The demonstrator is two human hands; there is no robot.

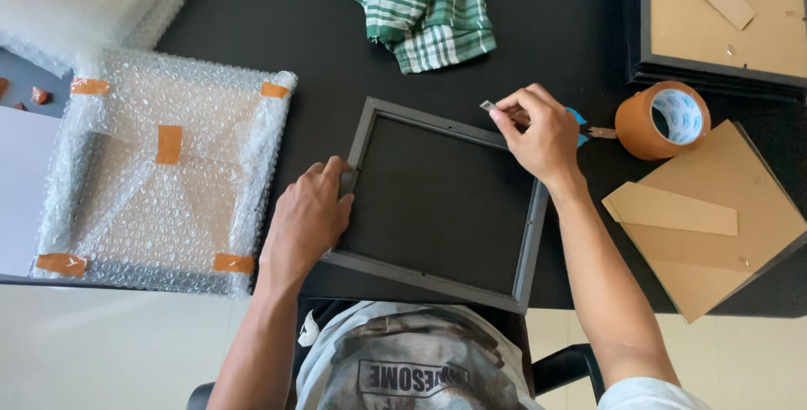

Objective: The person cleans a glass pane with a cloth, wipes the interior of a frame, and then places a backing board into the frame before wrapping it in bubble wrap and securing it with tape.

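Two bare forearms reach in from the bottom edge, with no watch, ring, bracelet or glove on either. The left hand (309,218) and the right hand (538,134) are both uncovered, with short, plain fingernails. At the right arm's upper end, a short pale sleeve (647,395) shows at the lower right corner. The person wears a light grey T-shirt (412,359) with a worn, dark brownish print across the chest and a dark outlined block of lettering beneath it. A small white tag or fold sits at the shirt's left edge.
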